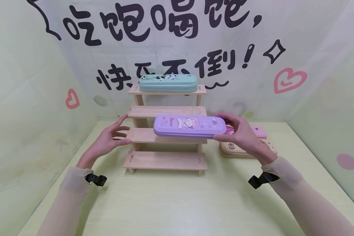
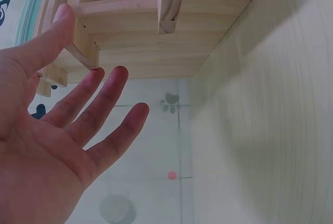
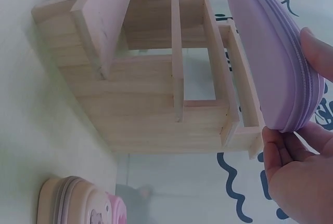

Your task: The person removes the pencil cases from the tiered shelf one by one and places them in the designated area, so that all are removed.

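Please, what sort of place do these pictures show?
Probably a small tabletop display booth: a tiered wooden rack holding a mint case stands on a pale table, before a backdrop with large lettering.

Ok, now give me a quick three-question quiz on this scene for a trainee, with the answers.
1. What does the right hand hold?
2. True or false: the teal case lies on the top shelf of the rack.
3. Which is the left hand nearest to?
A) the beige case
B) the pink case
C) the rack

Key:
1. The purple case.
2. True.
3. C.
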Motion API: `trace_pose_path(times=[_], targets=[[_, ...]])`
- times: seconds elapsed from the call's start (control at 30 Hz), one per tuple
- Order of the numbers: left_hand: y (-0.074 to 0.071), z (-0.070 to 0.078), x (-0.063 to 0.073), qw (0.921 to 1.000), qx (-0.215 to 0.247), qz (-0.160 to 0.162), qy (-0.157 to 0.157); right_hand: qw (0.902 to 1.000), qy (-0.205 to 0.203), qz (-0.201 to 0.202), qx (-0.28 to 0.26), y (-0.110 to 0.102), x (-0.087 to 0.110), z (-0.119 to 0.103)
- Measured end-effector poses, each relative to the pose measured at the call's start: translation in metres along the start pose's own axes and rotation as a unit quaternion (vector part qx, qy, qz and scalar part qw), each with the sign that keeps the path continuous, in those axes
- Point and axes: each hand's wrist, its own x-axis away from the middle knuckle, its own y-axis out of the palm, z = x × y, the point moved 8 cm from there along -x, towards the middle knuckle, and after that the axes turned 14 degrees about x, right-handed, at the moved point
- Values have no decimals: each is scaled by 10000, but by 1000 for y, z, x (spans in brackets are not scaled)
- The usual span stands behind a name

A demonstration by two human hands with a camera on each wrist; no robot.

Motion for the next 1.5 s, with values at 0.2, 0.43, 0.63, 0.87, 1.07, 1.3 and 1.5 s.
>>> trace_pose_path(times=[0.2,0.43,0.63,0.87,1.07,1.3,1.5], targets=[[0,1,-2,10000,-28,7,18,10000,-89,28,19,-7,12,4],[0,0,-1,10000,-49,11,-9,9994,-285,154,112,-19,28,6],[0,0,1,10000,-24,16,17,9989,-274,255,274,-30,42,10],[0,1,0,9999,-73,48,68,9994,-255,204,96,-40,59,22],[0,0,2,10000,-8,30,18,9991,-359,86,-226,-49,71,30],[0,-1,2,10000,24,57,19,9982,-445,156,-369,-64,88,42],[1,1,1,9999,-96,39,69,9973,-548,248,-426,-78,104,54]])
